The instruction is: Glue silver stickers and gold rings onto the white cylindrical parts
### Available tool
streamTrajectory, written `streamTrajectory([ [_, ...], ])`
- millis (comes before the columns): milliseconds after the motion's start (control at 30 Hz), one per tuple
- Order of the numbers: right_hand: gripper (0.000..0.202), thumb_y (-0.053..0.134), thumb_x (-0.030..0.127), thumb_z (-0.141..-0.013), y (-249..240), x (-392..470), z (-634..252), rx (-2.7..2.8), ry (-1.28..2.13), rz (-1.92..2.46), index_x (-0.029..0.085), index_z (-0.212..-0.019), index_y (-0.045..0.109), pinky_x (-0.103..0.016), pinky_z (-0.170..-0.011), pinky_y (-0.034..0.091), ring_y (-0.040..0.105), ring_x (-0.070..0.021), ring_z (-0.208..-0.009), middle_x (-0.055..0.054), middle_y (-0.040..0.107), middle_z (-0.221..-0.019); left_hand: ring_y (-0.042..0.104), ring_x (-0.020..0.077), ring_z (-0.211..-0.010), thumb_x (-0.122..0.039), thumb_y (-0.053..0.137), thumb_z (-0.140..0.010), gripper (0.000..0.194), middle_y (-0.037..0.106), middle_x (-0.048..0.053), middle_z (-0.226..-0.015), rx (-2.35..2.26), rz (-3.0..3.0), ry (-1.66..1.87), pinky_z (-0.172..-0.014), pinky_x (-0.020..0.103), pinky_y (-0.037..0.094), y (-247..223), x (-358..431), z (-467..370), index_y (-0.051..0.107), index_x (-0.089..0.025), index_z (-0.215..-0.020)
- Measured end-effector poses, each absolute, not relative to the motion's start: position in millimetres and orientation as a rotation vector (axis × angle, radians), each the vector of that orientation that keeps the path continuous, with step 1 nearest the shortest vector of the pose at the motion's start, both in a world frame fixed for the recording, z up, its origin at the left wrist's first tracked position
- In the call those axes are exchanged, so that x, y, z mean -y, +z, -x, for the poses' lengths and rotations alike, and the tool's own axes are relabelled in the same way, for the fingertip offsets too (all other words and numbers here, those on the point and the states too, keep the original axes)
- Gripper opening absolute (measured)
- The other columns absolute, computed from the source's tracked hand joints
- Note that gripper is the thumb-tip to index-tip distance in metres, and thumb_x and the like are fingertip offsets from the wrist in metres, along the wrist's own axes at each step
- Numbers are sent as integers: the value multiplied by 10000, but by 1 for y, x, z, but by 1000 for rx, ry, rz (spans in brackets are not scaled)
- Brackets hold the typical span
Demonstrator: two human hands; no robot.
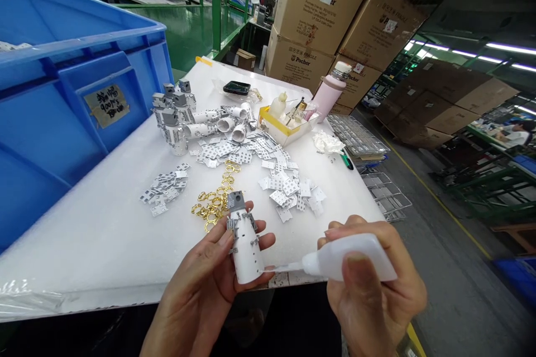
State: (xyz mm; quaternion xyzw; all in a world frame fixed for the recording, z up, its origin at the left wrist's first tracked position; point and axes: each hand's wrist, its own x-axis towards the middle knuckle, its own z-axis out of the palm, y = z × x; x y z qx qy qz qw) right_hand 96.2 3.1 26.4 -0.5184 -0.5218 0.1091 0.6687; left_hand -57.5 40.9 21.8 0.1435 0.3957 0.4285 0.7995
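Observation:
Between the thumb and fingers of my left hand [205, 279] is a white tube [247, 259] with a grey block on its far end and small grey fittings along its sides. My right hand [377, 284] grips a white squeeze bottle [349, 256]. The bottle's thin nozzle points left, its tip at the lower right edge of the tube; whether it touches I cannot tell. Just beyond my left hand lie several gold rings [213, 203]. Small white plates with grey squares [293, 192] are scattered to the right, and smaller grey-and-white plates [165, 187] to the left.
A large blue bin [113, 83] stands at the left. Similar tubes [226, 124] lie or stand toward the back, near a phone [237, 87]. A yellow-edged tray [280, 128] holds bottles beside a pink bottle [330, 92]. Crumpled tissue [328, 143] and cardboard boxes [314, 5] are farther right.

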Motion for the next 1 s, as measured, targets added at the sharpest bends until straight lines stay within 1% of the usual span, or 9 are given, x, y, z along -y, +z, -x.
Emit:
streamTrajectory([
  [267, 145, 638, 323, -912, 25, -7, -98, 1199, 213, 1092, 194, -866, 683, -279, -471, 413, 508, -171, -611, 1, 452, -633, 691, 325, -1081, -272, 689, -876, 339, 766, 128, -1133, -787, -299, 915, -706, 380, 633, 18, -45, 57, 699, -205, -1208],
  [433, 136, 662, 313, -903, 22, -7, -95, 1169, 200, 1073, 190, -858, 699, -277, -511, 448, 517, -168, -649, -14, 521, -675, 697, 310, -1057, -269, 671, -889, 325, 765, 112, -1124, -803, -305, 931, -719, 389, 635, 21, -44, 55, 700, -214, -1208],
  [533, 209, 651, 361, -906, 26, -10, -98, 1018, 292, 1041, 184, -802, 689, -265, -528, 447, 519, -152, -641, -17, 530, -693, 705, 316, -1037, -245, 662, -891, 322, 755, 137, -1148, -838, -298, 929, -708, 397, 642, 23, -44, 55, 699, -197, -1207],
  [667, 276, 607, 409, -904, 33, -18, -126, 740, 581, 909, 165, -792, 667, -192, -400, 302, 327, -75, -466, 36, 407, -610, 701, 341, -1055, -233, 663, -881, 307, 759, 140, -1131, -858, -257, 951, -719, 437, 651, 25, -42, 59, 707, -186, -1182],
  [733, 316, 627, 472, -875, 32, -20, -150, 689, 719, 970, 170, -783, 646, -193, -396, 303, 289, -74, -448, 67, 340, -566, 684, 355, -1104, -225, 664, -876, 323, 746, 132, -1190, -874, -249, 958, -737, 450, 655, 25, -41, 64, 704, -198, -1195],
  [767, 345, 643, 517, -844, 28, -20, -164, 698, 746, 1053, 179, -779, 633, -209, -417, 346, 330, -84, -460, 67, 353, -565, 675, 364, -1125, -226, 668, -870, 338, 735, 130, -1226, -878, -252, 960, -746, 459, 657, 24, -41, 67, 700, -204, -1206],
  [867, 383, 678, 562, -774, 10, -19, -204, 817, 619, 1363, 188, -853, 647, -325, -621, 510, 588, -177, -692, -25, 593, -730, 665, 390, -1145, -238, 696, -841, 377, 715, 135, -1280, -899, -284, 1018, -778, 493, 652, 22, -45, 78, 694, -208, -1217],
  [933, 361, 741, 486, -751, -6, -20, -227, 872, 506, 1499, 183, -930, 659, -352, -733, 510, 629, -214, -844, -65, 670, -883, 663, 398, -1147, -247, 695, -837, 363, 717, 145, -1274, -928, -308, 1072, -798, 506, 642, 20, -49, 84, 694, -201, -1198],
  [1000, 355, 796, 411, -712, -21, -24, -245, 911, 377, 1604, 179, -944, 660, -339, -743, 477, 610, -200, -819, -46, 673, -887, 663, 395, -1149, -242, 668, -850, 323, 714, 144, -1282, -947, -330, 1116, -809, 500, 636, 19, -53, 87, 691, -202, -1170],
])
